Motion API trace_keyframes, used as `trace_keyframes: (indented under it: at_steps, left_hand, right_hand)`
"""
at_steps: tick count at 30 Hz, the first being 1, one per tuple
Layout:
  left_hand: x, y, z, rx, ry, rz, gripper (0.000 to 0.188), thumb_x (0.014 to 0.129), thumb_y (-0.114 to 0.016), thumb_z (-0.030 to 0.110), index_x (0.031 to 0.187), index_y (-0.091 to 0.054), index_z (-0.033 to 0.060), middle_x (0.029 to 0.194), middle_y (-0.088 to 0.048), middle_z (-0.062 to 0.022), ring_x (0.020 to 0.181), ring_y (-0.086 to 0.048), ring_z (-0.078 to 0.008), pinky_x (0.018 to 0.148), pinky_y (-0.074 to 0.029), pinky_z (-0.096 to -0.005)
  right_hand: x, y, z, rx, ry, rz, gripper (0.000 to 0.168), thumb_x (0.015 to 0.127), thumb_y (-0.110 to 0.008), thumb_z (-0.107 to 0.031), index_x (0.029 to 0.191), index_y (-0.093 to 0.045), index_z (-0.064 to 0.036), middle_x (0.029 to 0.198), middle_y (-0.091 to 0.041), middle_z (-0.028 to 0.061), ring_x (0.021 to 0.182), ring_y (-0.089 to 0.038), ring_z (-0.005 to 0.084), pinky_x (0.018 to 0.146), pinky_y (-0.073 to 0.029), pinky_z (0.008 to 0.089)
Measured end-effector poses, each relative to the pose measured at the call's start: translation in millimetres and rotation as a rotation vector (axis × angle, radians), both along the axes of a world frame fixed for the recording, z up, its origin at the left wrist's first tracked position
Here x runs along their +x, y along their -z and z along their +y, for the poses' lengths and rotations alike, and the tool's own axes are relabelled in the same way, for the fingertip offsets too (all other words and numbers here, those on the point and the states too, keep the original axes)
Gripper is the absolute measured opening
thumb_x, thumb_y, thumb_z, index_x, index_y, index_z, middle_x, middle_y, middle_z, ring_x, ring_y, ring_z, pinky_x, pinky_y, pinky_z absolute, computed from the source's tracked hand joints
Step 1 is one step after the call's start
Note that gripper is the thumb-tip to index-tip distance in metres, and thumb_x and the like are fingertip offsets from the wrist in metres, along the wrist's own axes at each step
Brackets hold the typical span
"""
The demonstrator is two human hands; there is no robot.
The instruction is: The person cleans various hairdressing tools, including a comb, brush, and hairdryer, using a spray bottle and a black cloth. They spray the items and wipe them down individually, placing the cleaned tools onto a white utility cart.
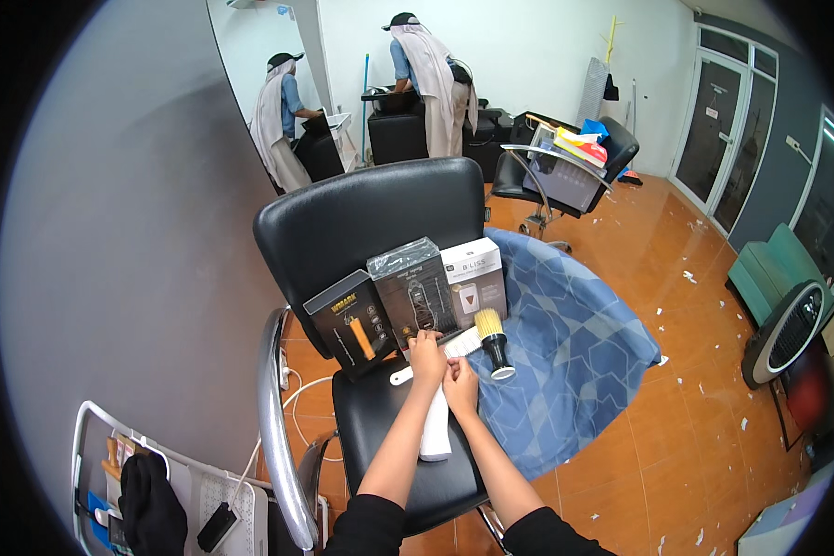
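Observation:
My left hand [427, 358] reaches over the seat of a black salon chair [389, 410], fingers curled at the foot of the middle box. A white comb [463, 343] passes beneath it, its handle sticking out on the left. Close by, my right hand [461, 383] has its fingertips bunched beside the comb. Whether either hand grips something is hidden. Under my wrists lies a long white object [436, 431]. A neck duster brush [493, 340] with pale bristles rests right of the comb. Against the backrest lean a WMARK clipper box [351, 323], a dark clipper box [413, 295] and a B'LISS box [474, 278].
A blue patterned cape [563, 347] drapes over the chair's right side. The chrome armrest [278, 431] and a white trolley [243, 500] stand left. Behind, a person [438, 76] bends over a wash basin, near a second chair [563, 167] loaded with items. Scraps litter the tiled floor [618, 431].

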State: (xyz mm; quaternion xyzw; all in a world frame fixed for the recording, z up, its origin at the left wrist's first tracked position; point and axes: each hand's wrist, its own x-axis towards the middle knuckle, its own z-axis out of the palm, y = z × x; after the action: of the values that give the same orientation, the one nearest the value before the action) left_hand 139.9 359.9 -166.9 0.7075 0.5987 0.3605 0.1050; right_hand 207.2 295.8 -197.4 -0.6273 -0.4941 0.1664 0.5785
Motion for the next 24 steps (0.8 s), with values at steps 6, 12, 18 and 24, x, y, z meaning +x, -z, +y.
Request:
trace_keyframes:
  at_steps: [6, 12, 18, 24]
  left_hand:
    - [-14, -28, -37, 0.266, 0.054, -0.284, 0.017, 0.085, -0.059, 0.010, 0.099, -0.062, 0.0009, 0.095, -0.060, -0.0135, 0.090, -0.059, -0.0319, 0.079, -0.045, -0.0392]
    - [-40, -66, -139, -0.077, 0.279, -0.542, 0.024, 0.080, -0.069, 0.013, 0.100, -0.066, 0.0000, 0.090, -0.068, -0.0134, 0.081, -0.067, -0.0201, 0.072, -0.053, -0.0309]
    - [-69, -80, -191, -0.169, 0.297, -1.040, 0.021, 0.080, -0.071, 0.006, 0.099, -0.064, -0.0029, 0.093, -0.068, -0.0102, 0.087, -0.064, -0.0145, 0.078, -0.052, -0.0256]
    - [-93, -117, -225, -0.024, 0.326, -1.276, 0.019, 0.087, -0.063, 0.004, 0.103, -0.057, -0.0036, 0.104, -0.065, -0.0131, 0.099, -0.061, -0.0174, 0.088, -0.046, -0.0277]
  right_hand:
    - [12, 7, -7, 0.099, -0.165, 0.364, 0.027, 0.084, -0.063, -0.009, 0.107, -0.053, -0.002, 0.094, -0.059, 0.0103, 0.073, -0.058, 0.0151, 0.059, -0.048, 0.0298]
    - [31, -50, -76, 0.004, -0.671, 0.650, 0.041, 0.084, -0.068, -0.015, 0.118, -0.053, 0.003, 0.099, -0.061, 0.0046, 0.084, -0.059, 0.0110, 0.070, -0.048, 0.0242]
    - [12, -103, -124, 0.062, -0.697, 0.804, 0.019, 0.084, -0.066, -0.008, 0.100, -0.062, 0.001, 0.093, -0.066, 0.0071, 0.086, -0.063, 0.0147, 0.083, -0.049, 0.0294]
    - [-9, -101, -151, 0.146, -0.762, 1.268, 0.014, 0.088, -0.060, -0.008, 0.100, -0.060, 0.000, 0.099, -0.065, 0.0160, 0.101, -0.062, 0.0307, 0.094, -0.049, 0.0449]
